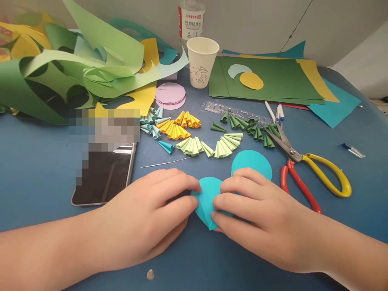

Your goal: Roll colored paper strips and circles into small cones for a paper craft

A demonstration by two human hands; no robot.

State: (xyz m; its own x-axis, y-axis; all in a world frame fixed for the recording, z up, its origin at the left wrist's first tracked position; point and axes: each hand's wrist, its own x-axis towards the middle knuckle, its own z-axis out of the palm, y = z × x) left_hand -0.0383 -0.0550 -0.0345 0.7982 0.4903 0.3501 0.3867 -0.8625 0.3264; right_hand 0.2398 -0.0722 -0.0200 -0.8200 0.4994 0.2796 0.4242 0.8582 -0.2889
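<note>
My left hand [151,214] and my right hand [257,218] rest low on the blue table [36,173], fingertips pinching a folded teal paper piece [207,198] from both sides. A teal paper circle [251,161] lies flat just behind my right hand. Beyond it lie rows of small rolled paper cones: yellow cones [178,125], pale green cones [209,146], dark green cones [251,128] and light blue cones [151,121]. A thin needle or wire [165,163] lies in front of them.
Red-and-yellow scissors [303,161] lie to the right. A phone [104,173] lies on the left. Paper scraps [75,60] pile at the back left; a paper cup [201,60], a water bottle [190,18], pink circles [170,95], a clear ruler [230,109], pens [277,111] and coloured sheets [266,81] are behind.
</note>
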